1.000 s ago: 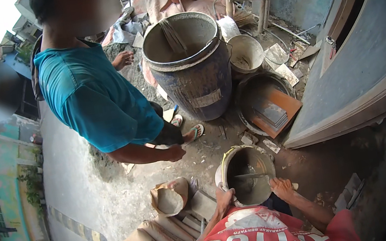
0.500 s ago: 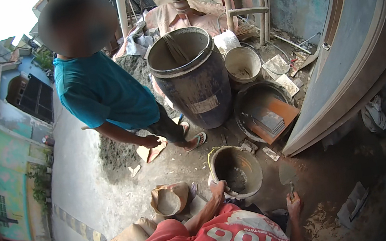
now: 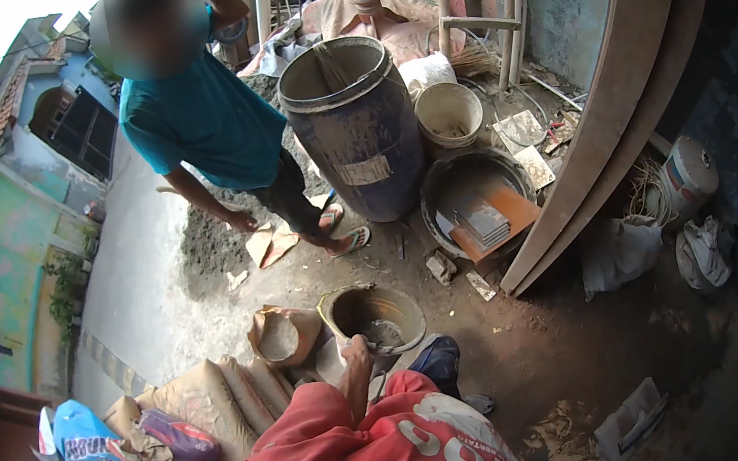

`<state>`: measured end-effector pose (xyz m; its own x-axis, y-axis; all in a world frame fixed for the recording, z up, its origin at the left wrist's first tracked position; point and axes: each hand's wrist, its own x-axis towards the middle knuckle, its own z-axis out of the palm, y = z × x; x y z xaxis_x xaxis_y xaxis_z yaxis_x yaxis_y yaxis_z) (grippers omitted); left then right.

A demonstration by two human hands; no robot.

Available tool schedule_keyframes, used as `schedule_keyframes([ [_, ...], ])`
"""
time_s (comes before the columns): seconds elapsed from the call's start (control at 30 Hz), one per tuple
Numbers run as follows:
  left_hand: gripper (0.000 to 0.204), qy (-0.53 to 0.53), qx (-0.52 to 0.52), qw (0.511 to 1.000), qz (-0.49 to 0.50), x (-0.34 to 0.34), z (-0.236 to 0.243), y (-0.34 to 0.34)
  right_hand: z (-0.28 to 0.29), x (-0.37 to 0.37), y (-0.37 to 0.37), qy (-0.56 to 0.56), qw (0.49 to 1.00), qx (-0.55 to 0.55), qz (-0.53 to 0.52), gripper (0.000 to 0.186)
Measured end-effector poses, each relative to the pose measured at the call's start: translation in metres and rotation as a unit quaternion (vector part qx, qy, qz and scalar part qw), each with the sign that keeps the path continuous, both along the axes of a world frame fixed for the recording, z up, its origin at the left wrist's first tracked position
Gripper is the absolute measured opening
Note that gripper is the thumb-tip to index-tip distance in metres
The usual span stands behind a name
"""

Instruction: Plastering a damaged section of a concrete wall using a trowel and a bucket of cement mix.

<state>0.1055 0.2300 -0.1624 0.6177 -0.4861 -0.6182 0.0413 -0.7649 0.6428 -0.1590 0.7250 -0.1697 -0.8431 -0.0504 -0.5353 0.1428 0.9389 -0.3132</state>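
Note:
A round mortar bucket [image 3: 407, 302], crusted with grey and with grey material in its bottom, stands on the ground in front of me. My left hand [image 3: 357, 356] is closed on its near left rim. Against the bucket's left side sits an open brown paper sack [image 3: 315, 328] holding grey powder. My right hand is out of sight; my red-shirted torso and bent leg fill the area below the bucket. No trowel shows now.
A person in a teal shirt [image 3: 188, 124] stands beyond, near a grey sand heap. Behind the bucket are a tall blue barrel [image 3: 368, 134], a pail [image 3: 449, 116] and a black tub [image 3: 431, 211]. Full sacks [image 3: 194, 403] lie left; wooden boards [image 3: 608, 96] lean right.
My left hand has shifted left with the bucket, bringing it against the sack. My right hand and its trowel have gone from view. The other person has raised an arm to their head.

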Motion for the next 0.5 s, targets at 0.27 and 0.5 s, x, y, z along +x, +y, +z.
schedule_keyframes([
  [0.27, 0.017, -0.064, 0.119, 0.988, -0.073, 0.003, -0.054, 0.039, 0.007, -0.065, -0.047, 0.001, 0.998, -0.052, 0.031, 0.035],
  [0.5, 0.018, -0.171, 0.183, 0.949, -0.189, -0.027, 0.002, 0.053, 0.018, -0.053, -0.049, -0.019, 0.998, -0.043, 0.039, 0.034],
])
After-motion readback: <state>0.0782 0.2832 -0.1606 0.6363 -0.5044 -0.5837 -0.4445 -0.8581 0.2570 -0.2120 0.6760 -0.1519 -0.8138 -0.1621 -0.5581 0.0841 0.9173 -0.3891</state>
